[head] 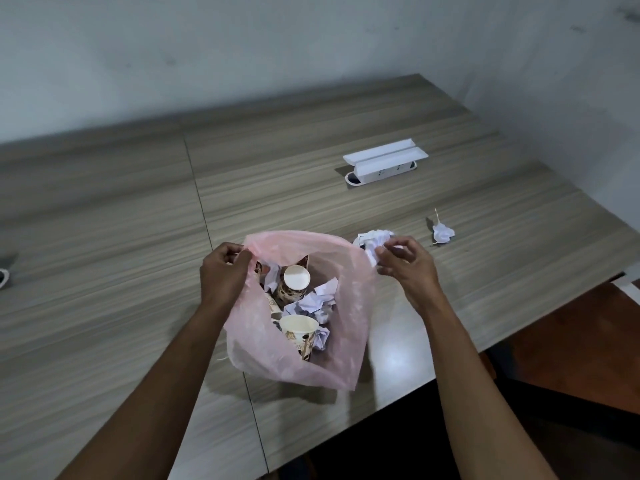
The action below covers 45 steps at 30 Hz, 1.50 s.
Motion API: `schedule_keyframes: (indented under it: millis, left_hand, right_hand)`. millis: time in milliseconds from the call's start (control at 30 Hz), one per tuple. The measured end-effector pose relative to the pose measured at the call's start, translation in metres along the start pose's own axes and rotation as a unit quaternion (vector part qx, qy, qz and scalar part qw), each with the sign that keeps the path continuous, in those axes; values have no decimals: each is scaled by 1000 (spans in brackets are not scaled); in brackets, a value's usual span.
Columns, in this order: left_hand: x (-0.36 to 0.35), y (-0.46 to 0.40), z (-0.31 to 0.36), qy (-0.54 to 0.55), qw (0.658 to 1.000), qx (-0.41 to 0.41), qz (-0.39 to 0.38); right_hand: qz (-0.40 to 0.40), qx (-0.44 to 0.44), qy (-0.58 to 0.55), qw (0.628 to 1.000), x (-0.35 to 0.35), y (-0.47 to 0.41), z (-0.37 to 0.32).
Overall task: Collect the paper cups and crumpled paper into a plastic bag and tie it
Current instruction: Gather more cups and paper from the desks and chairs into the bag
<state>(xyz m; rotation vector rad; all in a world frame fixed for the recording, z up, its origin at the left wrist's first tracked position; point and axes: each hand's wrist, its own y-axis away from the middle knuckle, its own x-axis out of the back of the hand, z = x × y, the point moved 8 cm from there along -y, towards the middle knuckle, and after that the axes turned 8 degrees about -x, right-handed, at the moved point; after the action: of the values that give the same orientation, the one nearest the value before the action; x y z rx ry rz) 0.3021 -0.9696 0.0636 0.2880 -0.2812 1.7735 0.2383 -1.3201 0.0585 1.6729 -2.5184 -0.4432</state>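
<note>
Inside the pink bag [349, 341] — cups [297, 277], crumpled paper [313, 303]; left hand [223, 271] grips its rim, right hand [405, 268] pinches a paper ball [372, 242].

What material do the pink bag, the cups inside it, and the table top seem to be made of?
The pink bag looks like thin plastic film: translucent, glossy, wrinkled. The cups look like printed paper with a matte pale inside and a rolled rim. The table shows grey-brown wood grain with a soft sheen and a light reflection, probably laminate rather than solid wood, though that stays uncertain.

Two bare, sleeveless forearms, no jewellery.
</note>
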Motion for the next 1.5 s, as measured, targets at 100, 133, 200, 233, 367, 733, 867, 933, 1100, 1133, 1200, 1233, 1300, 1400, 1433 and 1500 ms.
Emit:
schedule_keyframes:
  millis: [100,133,200,233,367,733,867,933,1100,1133,1200,1233,1300,1400,1433,1500]
  left_hand:
    - [-1,1,5,0,1000,-4,1]
    - [-2,2,6,1,1000,-5,0]
    - [-4,3,9,5,1000,-2,-2]
    - [-5,3,9,7,1000,-2,-2]
    - [-5,3,11,8,1000,-10,2]
    - [-20,-18,9,36,999,4,8]
    - [-28,-27,16,27,1000,-6,3]
    - [-32,-30,13,20,1000,-5,-4]
    - [-35,-31,7,32,999,-6,4]
    - [-36,-31,6,37,999,-9,2]
    - [-34,-30,6,36,999,-18,1]
    - [-33,-30,6,34,999,-21,1]
    - [-31,-31,7,37,999,-22,1]
    - [-30,-33,8,37,999,-24,-6]
    - [-30,-33,8,37,999,-25,-8]
    - [-30,-32,8,33,999,-23,-11]
  right_hand:
    - [-111,22,134,985,-51,26,-23]
    - [-133,18,193,972,-68,33,-18]
    - [-154,11,294,943,-98,43,1]
    - [-158,11,335,929,-111,47,12]
    - [-197,32,427,882,-140,55,33]
    - [196,42,297,934,-18,-46,-7]
    - [145,-16,408,901,-15,-101,25]
    - [113,-43,435,892,-13,-124,39]
    - [69,-61,513,853,-12,-155,70]
    - [76,-49,533,841,-11,-156,72]
    - [105,-26,544,832,-8,-153,73]
    - [116,-26,543,831,-6,-150,74]
    - [139,-31,532,835,-1,-144,72]
    - [176,-20,495,850,7,-134,62]
    - [183,-16,481,857,9,-131,57]
    - [202,-4,424,883,16,-125,45]
